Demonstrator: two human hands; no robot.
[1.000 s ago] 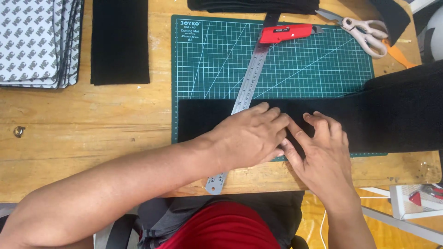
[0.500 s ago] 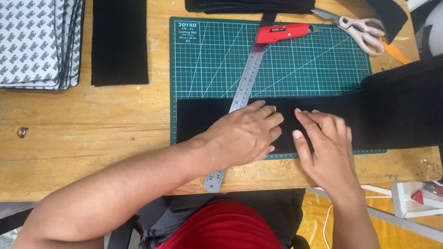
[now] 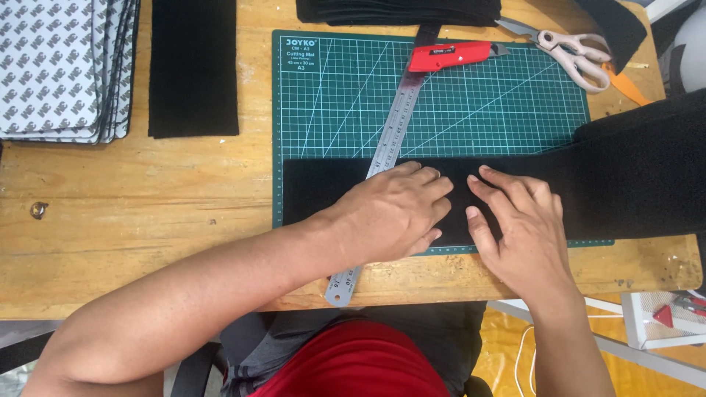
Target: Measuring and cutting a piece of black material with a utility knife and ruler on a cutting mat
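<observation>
1. Black fabric strip (image 3: 331, 192) lies flat across the near edge of the green cutting mat (image 3: 485, 110), its right end running off the mat toward the table's (image 3: 147, 220) right side, where it widens into a larger dark fold.
2. Left hand (image 3: 393, 213) rests palm-down on the strip, fingers spread and flat, gripping nothing; it also covers the steel ruler (image 3: 390, 132), which runs on a slant from the mat's top down past the table edge.
3. Right hand (image 3: 518, 228) presses the strip just beside the left, fingers open and flat, holding nothing.
4. To do this well, I'd judge both palms should keep even pressure so the cloth stays smooth and square to the grid lines, with no ripple between the hands.
5. The strip looks matte, thick and felt-like, its long edges straight.
6. A red utility knife (image 3: 452, 55) and scissors (image 3: 570, 48) lie at the mat's far edge, untouched.
</observation>
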